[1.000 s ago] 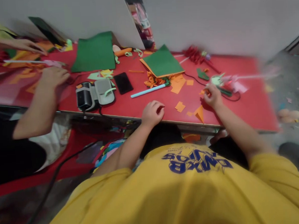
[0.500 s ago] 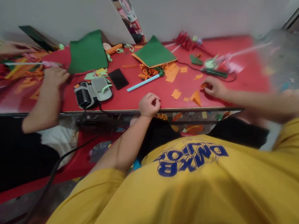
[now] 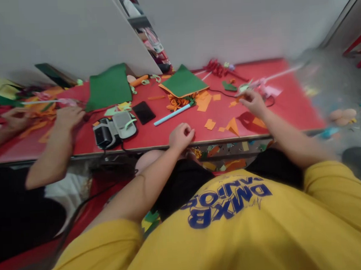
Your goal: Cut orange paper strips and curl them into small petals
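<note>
While the fingers [image 3: 247,96] of the right hand [image 3: 253,103] are pinching a small orange paper scrap [image 3: 240,94] just above the red worktop [image 3: 290,105], the grip is best kept light and at the very tip, I judge, since thin paper creases easily and the scrap is lying close to a tangle of pale green and pink cuttings [image 3: 256,84] that could be dragged along. Lifting it straight up, clear of the black cord [image 3: 223,93] running beside it, looks the tidier way. The scrap itself is appearing as a small, flat, bright orange sliver; blur is hiding its exact outline. The left hand [image 3: 181,135] is resting curled at the near edge of the worktop, fingers pressed together; whether anything is inside them I cannot tell. Between the hands, more orange offcuts [image 3: 232,126] are lying scattered, with a light blue stick [image 3: 171,113] and a folded green sheet [image 3: 182,81] further back. At the far left another person's hand [image 3: 67,116] is working near a black phone [image 3: 143,112].
</note>
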`<state>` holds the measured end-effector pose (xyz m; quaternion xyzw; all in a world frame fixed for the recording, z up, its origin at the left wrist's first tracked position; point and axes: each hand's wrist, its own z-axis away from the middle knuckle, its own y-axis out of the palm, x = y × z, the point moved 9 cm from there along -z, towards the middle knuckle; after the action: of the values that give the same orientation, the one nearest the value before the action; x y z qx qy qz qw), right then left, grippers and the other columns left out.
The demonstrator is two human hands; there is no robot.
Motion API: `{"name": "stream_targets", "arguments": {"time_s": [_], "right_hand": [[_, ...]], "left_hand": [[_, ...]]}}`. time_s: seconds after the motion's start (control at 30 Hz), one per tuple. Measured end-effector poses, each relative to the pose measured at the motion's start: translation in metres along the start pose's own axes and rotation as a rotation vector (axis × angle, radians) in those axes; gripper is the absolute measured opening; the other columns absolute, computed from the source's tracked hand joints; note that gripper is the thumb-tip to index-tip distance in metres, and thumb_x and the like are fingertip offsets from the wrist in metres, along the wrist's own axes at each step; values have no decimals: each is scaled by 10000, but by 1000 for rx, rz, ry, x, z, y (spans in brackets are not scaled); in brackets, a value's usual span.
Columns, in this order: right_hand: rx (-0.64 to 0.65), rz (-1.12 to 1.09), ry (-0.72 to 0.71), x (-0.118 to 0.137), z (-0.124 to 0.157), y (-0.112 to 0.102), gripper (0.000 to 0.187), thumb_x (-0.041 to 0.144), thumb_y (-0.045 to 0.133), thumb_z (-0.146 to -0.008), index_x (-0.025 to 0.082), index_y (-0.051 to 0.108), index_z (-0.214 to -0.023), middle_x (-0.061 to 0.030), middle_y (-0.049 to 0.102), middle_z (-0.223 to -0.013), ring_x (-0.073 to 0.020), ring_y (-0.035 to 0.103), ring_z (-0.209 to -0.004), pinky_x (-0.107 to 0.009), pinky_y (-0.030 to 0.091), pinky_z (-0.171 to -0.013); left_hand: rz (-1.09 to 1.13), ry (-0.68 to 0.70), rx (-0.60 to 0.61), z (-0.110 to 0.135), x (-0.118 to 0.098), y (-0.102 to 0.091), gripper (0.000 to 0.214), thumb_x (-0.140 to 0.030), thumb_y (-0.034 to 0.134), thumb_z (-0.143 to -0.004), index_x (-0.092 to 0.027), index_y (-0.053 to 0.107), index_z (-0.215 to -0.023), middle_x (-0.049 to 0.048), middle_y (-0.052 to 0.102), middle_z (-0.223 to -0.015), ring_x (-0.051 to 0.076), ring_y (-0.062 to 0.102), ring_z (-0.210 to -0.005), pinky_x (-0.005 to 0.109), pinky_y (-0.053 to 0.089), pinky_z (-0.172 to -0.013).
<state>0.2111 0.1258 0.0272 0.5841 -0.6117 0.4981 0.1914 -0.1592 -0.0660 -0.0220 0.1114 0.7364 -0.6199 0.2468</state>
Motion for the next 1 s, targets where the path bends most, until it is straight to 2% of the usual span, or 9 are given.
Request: {"name": "stream_targets", "arguments": {"time_s": [0.1, 0.17, 0.23, 0.3, 0.4, 0.47, 0.6, 0.77, 1.0], "right_hand": [[-85, -26, 145, -1, 17, -14, 187, 256, 802, -830, 242, 863, -1006, -48, 853, -977, -213, 670, -805, -380, 575, -808], [-112, -31, 169, 1, 27, -18, 188, 271, 800, -798, 235, 864, -971, -57, 864, -966, -214, 677, -802, -379, 570, -795], [-125, -54, 193, 2, 34, -17, 190, 312, 813, -771, 237, 854, -940, -65, 870, -945, -220, 682, -799, -381, 576, -778], [-121, -105, 221, 4, 39, -9, 224, 382, 836, -756, 242, 831, -931, -72, 879, -932, -234, 721, -810, -394, 605, -783], [-103, -194, 250, 12, 46, 14, 340, 505, 865, -728, 250, 797, -942, -77, 881, -921, -250, 785, -830, -412, 650, -794], [-83, -233, 260, 20, 49, 31, 380, 542, 883, -691, 255, 780, -917, -67, 866, -882, -252, 791, -807, -418, 663, -788], [-57, -245, 243, 45, 45, 51, 376, 529, 945, -692, 260, 788, -902, -50, 848, -861, -248, 791, -798, -409, 656, -787], [-32, -277, 125, 80, 39, 53, 267, 492, 893, -807, 273, 788, -919, -36, 837, -865, -239, 780, -787, -393, 644, -755], [157, -140, 54, 104, 53, 39, 195, 437, 842, -943, 263, 848, -1030, -64, 895, -1003, -245, 834, -860, -361, 612, -712]], "left_hand": [[45, -100, -31, -12, -13, 2, 321, -380, 701, -1066, -252, 586, -796, 57, 715, -946, 255, 592, -873, 356, 338, -738], [98, -95, -57, -24, -41, 7, 263, -396, 708, -1079, -251, 665, -863, 77, 772, -1009, 265, 633, -895, 366, 396, -746], [177, -4, -81, -36, -83, 15, 171, -404, 693, -1110, -257, 744, -1040, 73, 827, -1170, 255, 702, -991, 375, 509, -840], [364, 253, -96, -42, -138, 22, 162, -354, 765, -1067, -243, 768, -1185, 98, 837, -1285, 253, 733, -1081, 403, 590, -1026], [675, 396, -13, -43, -178, 44, 527, -372, 891, -968, -223, 724, -1445, 180, 782, -1535, 270, 775, -1138, 431, 645, -1019], [811, 337, 92, -44, -178, 64, 585, -412, 930, -929, -212, 726, -1440, 191, 796, -1521, 257, 796, -1095, 398, 657, -923], [1029, 246, 209, -44, -163, 78, 498, -646, 912, -937, -196, 790, -1112, 104, 860, -1049, 222, 793, -917, 374, 657, -867], [1035, 215, 142, -35, -158, 49, 543, -734, 927, -921, -207, 843, -1022, 67, 846, -955, 200, 753, -892, 324, 594, -806], [769, 339, 241, -22, -176, 7, 394, -625, 905, -975, -235, 913, -921, 50, 866, -878, 185, 696, -758, 335, 539, -737]]}}
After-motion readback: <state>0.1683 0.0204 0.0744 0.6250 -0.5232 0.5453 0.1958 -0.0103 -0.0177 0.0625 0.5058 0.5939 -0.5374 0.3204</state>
